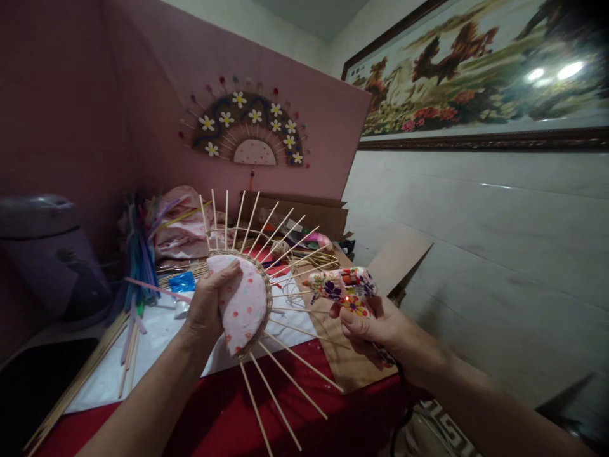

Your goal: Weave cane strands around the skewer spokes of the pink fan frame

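My left hand (212,298) grips the straight edge of a half-round piece (245,304) covered in pale pink fabric with red dots, its thumb lying on the front. A braided cord (269,292) runs along the curved edge, and thin wooden sticks (290,349) fan out from it. To the right, my right hand (368,324) is wrapped round a flower-patterned hot glue gun (340,285) with a small red light lit. Its nozzle points left, close to the stick ends; whether it touches one I cannot tell.
Behind lie pink fabric (181,235), a bundle of coloured pipe cleaners (140,254), a blue packet (182,282) and a cardboard box (304,212). Long sticks (90,374) lie at left on white paper. A finished-looking fan decoration (247,127) hangs on the pink board. Brown cardboard (354,362) covers the table's right side.
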Tool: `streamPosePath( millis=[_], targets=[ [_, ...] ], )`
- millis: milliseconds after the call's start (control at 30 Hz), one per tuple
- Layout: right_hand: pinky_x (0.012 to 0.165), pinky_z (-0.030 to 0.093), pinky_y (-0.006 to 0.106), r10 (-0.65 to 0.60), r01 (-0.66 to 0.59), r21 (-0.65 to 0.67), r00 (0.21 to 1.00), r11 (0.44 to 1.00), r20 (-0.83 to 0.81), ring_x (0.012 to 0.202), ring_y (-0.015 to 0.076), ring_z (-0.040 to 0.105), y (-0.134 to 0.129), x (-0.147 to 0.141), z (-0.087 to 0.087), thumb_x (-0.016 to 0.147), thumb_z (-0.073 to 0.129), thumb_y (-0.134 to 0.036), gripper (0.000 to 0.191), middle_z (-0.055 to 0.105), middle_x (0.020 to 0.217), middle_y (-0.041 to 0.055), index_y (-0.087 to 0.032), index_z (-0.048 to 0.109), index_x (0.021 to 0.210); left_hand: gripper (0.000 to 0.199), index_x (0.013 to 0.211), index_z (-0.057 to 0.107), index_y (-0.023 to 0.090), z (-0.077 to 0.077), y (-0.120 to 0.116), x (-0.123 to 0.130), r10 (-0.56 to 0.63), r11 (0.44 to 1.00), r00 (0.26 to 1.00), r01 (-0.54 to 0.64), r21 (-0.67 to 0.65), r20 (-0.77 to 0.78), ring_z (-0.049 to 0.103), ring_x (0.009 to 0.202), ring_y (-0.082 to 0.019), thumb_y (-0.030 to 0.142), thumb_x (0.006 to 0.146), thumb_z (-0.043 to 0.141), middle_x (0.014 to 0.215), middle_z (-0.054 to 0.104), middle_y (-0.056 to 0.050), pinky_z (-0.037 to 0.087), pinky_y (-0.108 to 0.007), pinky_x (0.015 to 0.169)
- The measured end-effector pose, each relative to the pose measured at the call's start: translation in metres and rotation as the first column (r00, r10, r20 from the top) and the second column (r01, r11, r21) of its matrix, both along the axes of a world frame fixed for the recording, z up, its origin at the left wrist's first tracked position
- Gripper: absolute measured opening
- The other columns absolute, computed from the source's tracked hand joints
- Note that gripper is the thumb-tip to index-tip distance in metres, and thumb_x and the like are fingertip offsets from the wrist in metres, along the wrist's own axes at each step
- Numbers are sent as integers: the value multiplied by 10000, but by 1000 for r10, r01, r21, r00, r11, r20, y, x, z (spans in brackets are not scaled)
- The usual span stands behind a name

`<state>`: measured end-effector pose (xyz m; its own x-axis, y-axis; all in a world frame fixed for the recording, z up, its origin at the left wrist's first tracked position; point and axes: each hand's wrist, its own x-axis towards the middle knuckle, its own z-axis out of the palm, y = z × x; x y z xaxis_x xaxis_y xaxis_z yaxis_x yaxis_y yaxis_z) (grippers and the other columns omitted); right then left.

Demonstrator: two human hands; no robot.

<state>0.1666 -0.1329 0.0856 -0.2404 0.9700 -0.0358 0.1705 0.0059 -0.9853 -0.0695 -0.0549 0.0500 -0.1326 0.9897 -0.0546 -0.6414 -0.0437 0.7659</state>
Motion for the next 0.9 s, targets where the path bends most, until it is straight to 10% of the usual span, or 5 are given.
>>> streamPosePath(
  millis=[900],
  targets=[
    [363, 257, 150, -21, 28, -41, 987, 999, 160, 455, 46, 293, -1, -9, -5, 708, 610, -538, 411, 365, 583, -60, -164, 485, 826, 204, 695, 597, 136, -2, 1, 1, 35, 999, 999, -35, 12, -2, 587, 465, -128, 201, 547, 721, 571, 641, 13, 486, -231, 448]
  ],
)
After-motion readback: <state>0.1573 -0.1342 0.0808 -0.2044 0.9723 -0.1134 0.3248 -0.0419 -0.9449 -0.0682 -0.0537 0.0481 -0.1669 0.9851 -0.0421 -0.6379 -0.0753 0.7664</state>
